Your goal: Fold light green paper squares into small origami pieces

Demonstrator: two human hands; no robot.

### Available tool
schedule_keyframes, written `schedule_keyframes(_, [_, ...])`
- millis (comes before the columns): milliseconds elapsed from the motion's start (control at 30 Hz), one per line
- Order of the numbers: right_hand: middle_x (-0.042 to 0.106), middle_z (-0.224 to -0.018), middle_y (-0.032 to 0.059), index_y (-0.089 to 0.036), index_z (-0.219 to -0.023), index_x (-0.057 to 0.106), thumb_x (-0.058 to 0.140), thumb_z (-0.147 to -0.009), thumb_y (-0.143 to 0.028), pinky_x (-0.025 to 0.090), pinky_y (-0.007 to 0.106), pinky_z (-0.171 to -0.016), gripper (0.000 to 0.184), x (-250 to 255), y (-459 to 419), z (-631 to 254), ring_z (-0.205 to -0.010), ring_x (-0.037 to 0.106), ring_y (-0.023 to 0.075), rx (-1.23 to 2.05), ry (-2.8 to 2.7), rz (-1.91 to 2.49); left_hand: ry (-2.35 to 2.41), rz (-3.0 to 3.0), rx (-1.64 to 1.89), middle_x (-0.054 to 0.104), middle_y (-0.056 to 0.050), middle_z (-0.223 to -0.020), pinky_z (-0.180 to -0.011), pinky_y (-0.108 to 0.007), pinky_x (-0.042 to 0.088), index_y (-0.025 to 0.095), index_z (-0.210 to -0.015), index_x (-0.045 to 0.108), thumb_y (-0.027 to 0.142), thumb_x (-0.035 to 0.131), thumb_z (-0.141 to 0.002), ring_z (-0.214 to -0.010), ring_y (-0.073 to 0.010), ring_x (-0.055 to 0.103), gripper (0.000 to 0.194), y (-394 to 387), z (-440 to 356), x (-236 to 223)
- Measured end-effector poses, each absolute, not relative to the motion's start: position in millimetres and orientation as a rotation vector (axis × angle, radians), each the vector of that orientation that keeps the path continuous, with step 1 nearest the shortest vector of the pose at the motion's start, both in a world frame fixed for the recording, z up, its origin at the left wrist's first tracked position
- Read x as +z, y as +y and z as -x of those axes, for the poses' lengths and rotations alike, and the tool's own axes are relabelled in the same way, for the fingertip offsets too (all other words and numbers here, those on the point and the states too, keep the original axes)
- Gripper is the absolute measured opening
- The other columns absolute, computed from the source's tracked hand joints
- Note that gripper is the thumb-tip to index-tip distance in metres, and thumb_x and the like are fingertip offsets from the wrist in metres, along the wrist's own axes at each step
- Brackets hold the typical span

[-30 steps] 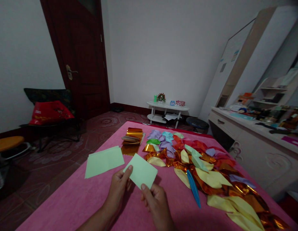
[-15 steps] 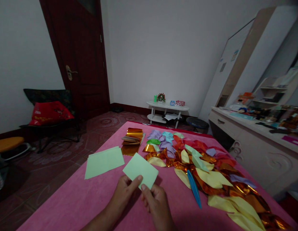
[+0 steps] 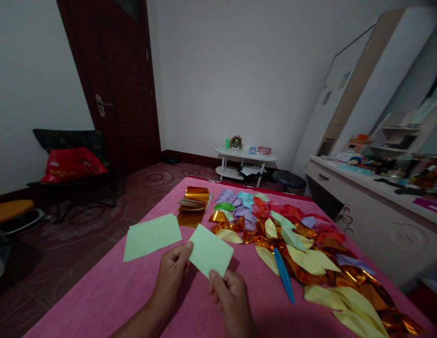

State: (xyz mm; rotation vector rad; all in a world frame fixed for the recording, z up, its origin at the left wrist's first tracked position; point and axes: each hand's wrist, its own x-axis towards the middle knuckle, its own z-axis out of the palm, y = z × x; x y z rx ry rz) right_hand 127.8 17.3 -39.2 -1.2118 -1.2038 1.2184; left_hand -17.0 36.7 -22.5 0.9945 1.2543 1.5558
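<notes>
A pale green sheet of paper, tilted like a diamond, is held above the pink table cover. My left hand pinches its left corner between thumb and fingers. At its lower edge, my right hand grips it the same way, thumb on top. A stack of pale green paper lies left of my hands. Behind the held sheet sits a pile of gold foil paper. To the right, a folded blue paper piece lies beside crumpled yellow paper.
Folded purple paper, red paper and gold foil spread over the table's right side. A white dresser stands at the right. A small white table is by the wall. A red bag rests on a chair at left.
My left hand has slid left and up, from the sheet's lower edge to its left corner. My right hand keeps hold of the lower edge with little movement.
</notes>
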Motion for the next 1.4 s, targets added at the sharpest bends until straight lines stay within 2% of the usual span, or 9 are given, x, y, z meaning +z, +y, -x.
schedule_keyframes(133, [0.047,-0.047,-0.0024,-0.015,-0.058,0.057,0.063,-0.07,-0.062,0.026,0.021,-0.04,0.049,-34,19,-129,-0.041,0.037,0.0076,1.305,-1.064,1.169,1.157,-1.025,1.416,0.037,0.005,-0.043,-0.044,-0.02,0.023,0.015,-0.051,0.046,0.053,0.062,-0.076,-0.043,-0.0069,0.031,0.048,30,10,-21])
schedule_keyframes(333, [0.056,-0.056,0.0016,-0.013,-0.072,0.062,0.067,-0.072,-0.056,0.034,0.023,-0.044,0.043,-39,19,-131,-0.048,0.046,0.0112,1.285,-1.066,1.139,1.035,-1.047,1.334,0.046,0.001,-0.045,-0.046,-0.021,0.029,0.013,-0.052,0.052,0.051,0.063,-0.077,-0.043,-0.0087,0.041,0.047,24,-2,-28])
schedule_keyframes(500, [0.053,-0.051,0.0,-0.014,-0.062,0.059,0.066,-0.075,-0.053,0.034,0.023,-0.045,0.042,-46,20,-134,-0.046,0.046,0.0104,1.259,-1.027,1.139,0.985,-1.149,1.279,0.055,-0.004,-0.048,-0.049,-0.023,0.034,0.013,-0.049,0.054,0.052,0.064,-0.075,-0.046,-0.0117,0.047,0.048,22,-6,-27])
schedule_keyframes(767, [0.051,-0.051,-0.0012,-0.014,-0.059,0.058,0.061,-0.078,-0.053,0.028,0.02,-0.042,0.043,-39,26,-140,-0.044,0.039,0.0075,1.239,-1.022,1.102,1.231,-1.102,1.386,0.043,0.002,-0.038,-0.044,-0.022,0.029,0.015,-0.044,0.048,0.054,0.065,-0.072,-0.039,-0.0083,0.036,0.05,29,9,-13])
schedule_keyframes(867, [0.052,-0.052,-0.0005,-0.013,-0.062,0.06,0.059,-0.079,-0.055,0.03,0.02,-0.045,0.045,-35,25,-136,-0.045,0.042,0.0082,1.296,-1.139,1.084,1.209,-0.978,1.457,0.04,0.004,-0.039,-0.043,-0.02,0.026,0.016,-0.047,0.045,0.051,0.065,-0.074,-0.04,-0.0067,0.033,0.049,32,13,-17])
schedule_keyframes(967, [0.053,-0.051,0.0002,-0.012,-0.062,0.063,0.056,-0.08,-0.057,0.03,0.021,-0.045,0.049,-32,21,-131,-0.044,0.042,0.0082,1.344,-1.29,1.071,1.13,-0.89,1.507,0.046,0.005,-0.046,-0.044,-0.019,0.027,0.014,-0.059,0.053,0.048,0.067,-0.074,-0.042,-0.0065,0.036,0.04,32,11,-20])
schedule_keyframes(1100, [0.054,-0.051,0.0005,-0.012,-0.064,0.064,0.055,-0.08,-0.06,0.03,0.021,-0.045,0.052,-35,19,-129,-0.043,0.041,0.0078,1.327,-1.355,1.054,0.955,-1.105,1.291,0.055,-0.001,-0.049,-0.047,-0.022,0.034,0.012,-0.059,0.058,0.048,0.066,-0.074,-0.045,-0.011,0.048,0.04,27,0,-23])
schedule_keyframes(1300, [0.047,-0.048,-0.0026,-0.013,-0.063,0.06,0.055,-0.079,-0.062,0.027,0.021,-0.044,0.052,-39,25,-134,-0.042,0.038,0.008,1.258,-1.286,1.139,1.063,-1.196,1.18,0.042,0.003,-0.039,-0.042,-0.021,0.023,0.012,-0.05,0.055,0.053,0.065,-0.073,-0.037,-0.0063,0.033,0.048,26,-3,-27])
schedule_keyframes(1400, [0.05,-0.048,-0.0013,-0.012,-0.061,0.06,0.057,-0.076,-0.061,0.027,0.021,-0.043,0.051,-37,24,-133,-0.041,0.038,0.0078,1.269,-1.272,1.207,1.116,-1.133,1.243,0.046,0.002,-0.041,-0.042,-0.021,0.025,0.013,-0.052,0.055,0.055,0.065,-0.071,-0.038,-0.0072,0.035,0.047,30,5,-22])
